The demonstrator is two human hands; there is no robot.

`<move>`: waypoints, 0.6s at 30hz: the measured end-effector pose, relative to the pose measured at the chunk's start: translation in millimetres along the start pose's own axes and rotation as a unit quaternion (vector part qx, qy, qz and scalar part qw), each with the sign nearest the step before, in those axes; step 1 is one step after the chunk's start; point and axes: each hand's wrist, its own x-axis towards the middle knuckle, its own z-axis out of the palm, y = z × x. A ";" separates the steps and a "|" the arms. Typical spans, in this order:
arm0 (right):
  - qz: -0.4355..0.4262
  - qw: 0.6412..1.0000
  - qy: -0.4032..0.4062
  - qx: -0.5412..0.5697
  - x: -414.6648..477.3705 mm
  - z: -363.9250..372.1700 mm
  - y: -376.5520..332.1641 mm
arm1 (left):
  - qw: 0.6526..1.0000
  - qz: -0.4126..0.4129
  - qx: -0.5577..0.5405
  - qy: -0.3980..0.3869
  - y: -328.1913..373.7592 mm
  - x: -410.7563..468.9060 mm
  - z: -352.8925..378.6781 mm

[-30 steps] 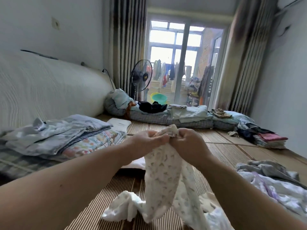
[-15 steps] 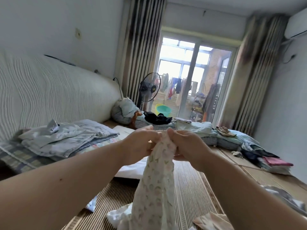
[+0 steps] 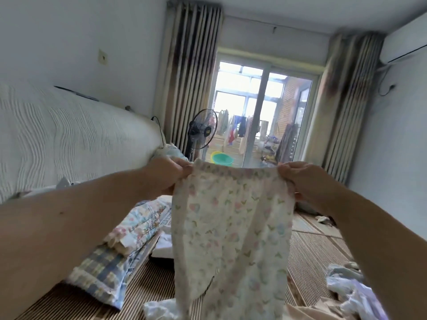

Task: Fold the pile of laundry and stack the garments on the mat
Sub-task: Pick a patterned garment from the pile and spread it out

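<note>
Left hand point(image 3: 165, 175) and right hand point(image 3: 305, 181), raised and held apart, each pinched one end of the garment's point(image 3: 231, 227) waistband, fingers curled over its edge. The garment hung spread between them above the mat point(image 3: 316, 255). Loose laundry point(image 3: 353, 294) lay below the right hand, folded bedding point(image 3: 129, 236) below the left.

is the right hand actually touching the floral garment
Touching. The head view shows the right hand pinching one waistband corner of the floral garment; the left hand pinches the other corner.
</note>
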 end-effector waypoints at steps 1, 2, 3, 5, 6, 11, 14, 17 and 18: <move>-0.009 1.000 -0.007 -0.009 -0.1 -5.9 -3.6 | 1.000 0.000 -0.010 -0.016 5.0 0.9 -4.2; -0.017 1.000 -0.011 -0.015 0.0 -9.3 -8.4 | 0.999 0.001 -0.021 -0.033 10.0 2.6 -6.8; -0.024 0.999 -0.009 -0.020 0.8 -10.4 -13.5 | 0.999 0.005 -0.032 -0.043 15.0 4.2 -7.6; -0.041 0.999 -0.001 -0.013 2.8 -11.5 -25.9 | 0.997 0.015 -0.042 -0.064 26.4 6.8 -5.2; -0.050 0.999 0.002 -0.009 4.0 -12.2 -32.1 | 0.995 0.016 -0.040 -0.090 32.0 7.7 -3.1; -0.085 0.995 0.047 -0.028 8.1 -23.2 -57.5 | 0.967 0.023 -0.012 -0.252 55.7 10.0 8.5; -0.093 0.990 0.089 -0.062 13.7 -33.1 -66.7 | 0.988 0.053 0.001 -0.142 71.6 21.9 8.1; -0.101 0.980 0.136 -0.108 24.1 -32.7 -72.7 | 0.996 0.079 0.037 -0.016 90.7 33.9 13.3; -0.101 0.971 0.160 -0.146 28.2 -29.5 -73.9 | 0.996 0.075 0.050 0.028 96.2 37.6 17.7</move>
